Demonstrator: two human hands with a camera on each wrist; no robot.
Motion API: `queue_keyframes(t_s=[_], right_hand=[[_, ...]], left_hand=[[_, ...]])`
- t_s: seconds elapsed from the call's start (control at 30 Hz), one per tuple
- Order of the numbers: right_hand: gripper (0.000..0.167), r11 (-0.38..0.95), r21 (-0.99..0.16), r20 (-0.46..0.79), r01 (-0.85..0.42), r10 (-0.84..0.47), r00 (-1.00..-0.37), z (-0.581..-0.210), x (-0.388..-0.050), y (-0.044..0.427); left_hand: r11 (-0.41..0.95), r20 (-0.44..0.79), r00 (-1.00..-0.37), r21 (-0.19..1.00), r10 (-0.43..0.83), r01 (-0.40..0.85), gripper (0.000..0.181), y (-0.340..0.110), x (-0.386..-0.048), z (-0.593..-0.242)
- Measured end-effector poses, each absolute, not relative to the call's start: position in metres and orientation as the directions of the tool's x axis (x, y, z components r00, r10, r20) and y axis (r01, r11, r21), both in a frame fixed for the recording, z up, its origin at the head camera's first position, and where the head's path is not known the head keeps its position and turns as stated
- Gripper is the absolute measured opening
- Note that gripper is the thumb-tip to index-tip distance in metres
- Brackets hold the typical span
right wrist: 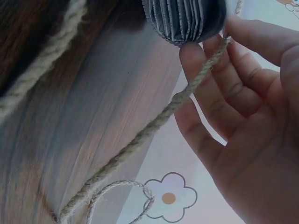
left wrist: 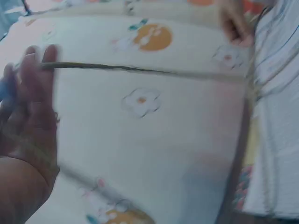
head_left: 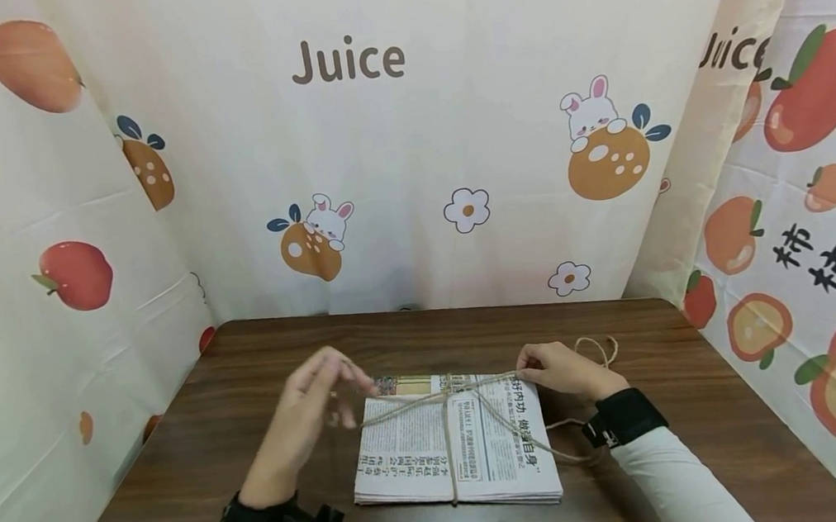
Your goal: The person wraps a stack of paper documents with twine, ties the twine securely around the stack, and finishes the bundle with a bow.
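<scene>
Newspaper stack (head_left: pixel 404 440), lying flat, tan twine (head_left: pixel 449 449) around it, strands crossing on top

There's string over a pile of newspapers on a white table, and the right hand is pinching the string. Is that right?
Not quite: the table is brown, as the head view shows. The rest is right: string lies over a pile of newspapers, and the right hand is pinching it.

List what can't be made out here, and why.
Head: whether the twine passes beneath the newspaper stack; the stack hides it.
Head: finer newsprint, too small to read.
Left wrist: exact finger placement of the left grip; blurred.
Right wrist: most of the stack, cut off by the top edge.
</scene>
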State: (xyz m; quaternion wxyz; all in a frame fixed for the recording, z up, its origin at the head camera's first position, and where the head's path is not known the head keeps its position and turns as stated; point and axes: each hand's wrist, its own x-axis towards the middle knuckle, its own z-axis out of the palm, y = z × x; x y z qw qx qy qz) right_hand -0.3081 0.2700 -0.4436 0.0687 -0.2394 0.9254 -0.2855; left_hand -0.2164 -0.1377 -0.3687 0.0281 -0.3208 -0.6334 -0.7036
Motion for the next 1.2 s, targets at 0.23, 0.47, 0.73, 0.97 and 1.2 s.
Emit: queue_keyframes(t_s=[0.23,0.47,0.73,0.97,1.2], right_hand=[[0.005,0.731,-0.555,0.000,-0.398,-0.478,-0.878,-0.442,-0.307,0.269],[0.005,0.736,-0.537,0.013,-0.412,-0.481,-0.877,-0.442,-0.307,0.267],[0.004,0.753,-0.513,0.005,-0.413,-0.479,-0.878,-0.442,-0.309,0.265],[0.005,0.748,-0.512,0.010,-0.423,-0.487,-0.874,-0.440,-0.307,0.263],[0.005,0.728,-0.506,0.004,-0.462,-0.534,-0.846,-0.437,-0.309,0.253]], left_hand=[[-0.139,0.456,-0.886,0.886,0.080,0.443,0.038,-0.188,-0.222,-0.367],[0.542,0.068,-0.981,0.825,0.184,0.159,0.037,-0.204,-0.241,-0.411],[0.746,0.006,-0.950,0.618,0.311,0.248,0.019,-0.186,-0.251,-0.429],[0.823,0.271,-0.925,0.437,0.265,0.364,0.052,-0.160,-0.255,-0.431],[0.622,0.288,-0.819,0.540,0.497,0.567,0.029,-0.104,-0.255,-0.431]])
